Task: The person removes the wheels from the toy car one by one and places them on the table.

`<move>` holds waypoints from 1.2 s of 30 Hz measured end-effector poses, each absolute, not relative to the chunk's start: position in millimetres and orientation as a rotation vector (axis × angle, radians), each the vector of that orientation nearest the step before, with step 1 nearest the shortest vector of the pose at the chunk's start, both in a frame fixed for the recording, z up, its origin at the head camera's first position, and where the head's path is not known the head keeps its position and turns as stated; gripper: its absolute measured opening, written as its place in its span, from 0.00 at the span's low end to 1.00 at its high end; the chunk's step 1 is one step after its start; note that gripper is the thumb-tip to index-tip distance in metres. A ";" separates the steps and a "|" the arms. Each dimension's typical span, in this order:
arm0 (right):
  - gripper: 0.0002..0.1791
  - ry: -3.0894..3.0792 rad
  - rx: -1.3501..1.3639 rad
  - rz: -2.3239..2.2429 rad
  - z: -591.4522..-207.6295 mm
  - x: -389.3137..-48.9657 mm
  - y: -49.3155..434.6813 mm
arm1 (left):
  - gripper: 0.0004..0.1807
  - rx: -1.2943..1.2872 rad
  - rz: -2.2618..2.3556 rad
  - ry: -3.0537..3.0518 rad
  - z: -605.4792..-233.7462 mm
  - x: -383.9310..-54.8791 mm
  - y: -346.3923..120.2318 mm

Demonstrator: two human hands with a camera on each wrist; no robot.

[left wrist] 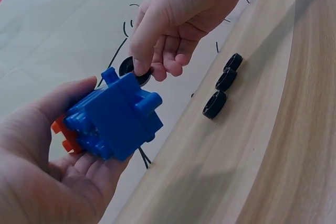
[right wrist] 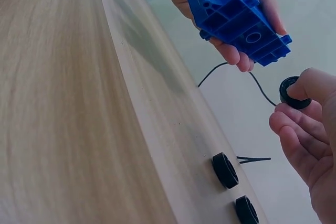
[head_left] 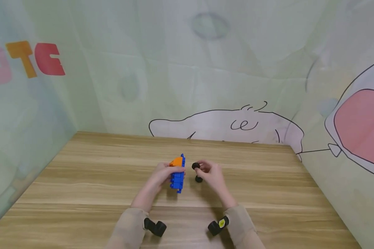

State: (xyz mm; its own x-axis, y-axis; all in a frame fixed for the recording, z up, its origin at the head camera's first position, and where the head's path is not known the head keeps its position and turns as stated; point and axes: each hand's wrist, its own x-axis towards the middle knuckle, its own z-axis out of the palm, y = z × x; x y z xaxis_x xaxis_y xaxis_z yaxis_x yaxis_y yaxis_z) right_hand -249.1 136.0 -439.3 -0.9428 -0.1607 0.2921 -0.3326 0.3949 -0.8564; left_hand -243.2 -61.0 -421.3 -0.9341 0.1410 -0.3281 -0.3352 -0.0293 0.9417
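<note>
In the head view my left hand [head_left: 162, 174] grips a blue toy vehicle body [head_left: 178, 180] with an orange block [head_left: 176, 162] on it. The body is tilted, and its ribbed underside with short axle pegs faces the right wrist view [right wrist: 247, 30]. My right hand [head_left: 214, 175] pinches a small black toy wheel [right wrist: 288, 85] between thumb and fingers. In the left wrist view this wheel [left wrist: 125, 66] appears beside a peg of the body; in the head view a gap separates them. Part of the orange block hides behind the left fingers.
Three more black wheels stand in a row on the wooden table, the nearest wheel [left wrist: 214, 105] a little apart from the others. Behind the table [head_left: 96, 173] hangs a pale printed cloth [head_left: 112, 69] with cartoon drawings. A black wrist camera [head_left: 156, 227] sits on the left sleeve.
</note>
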 end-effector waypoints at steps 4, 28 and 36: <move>0.07 -2.445 0.429 1.653 -441.4 -250.5 135.6 | 0.26 -0.199 2.034 1.922 -422.1 -243.4 -61.5; 0.07 -2.680 0.499 1.350 -454.5 -251.5 130.9 | 0.29 -0.224 2.000 1.960 -421.4 -239.3 -61.9; 0.07 -2.749 0.581 1.239 -457.3 -251.1 131.4 | 0.27 -0.205 2.012 1.944 -420.7 -239.4 -62.1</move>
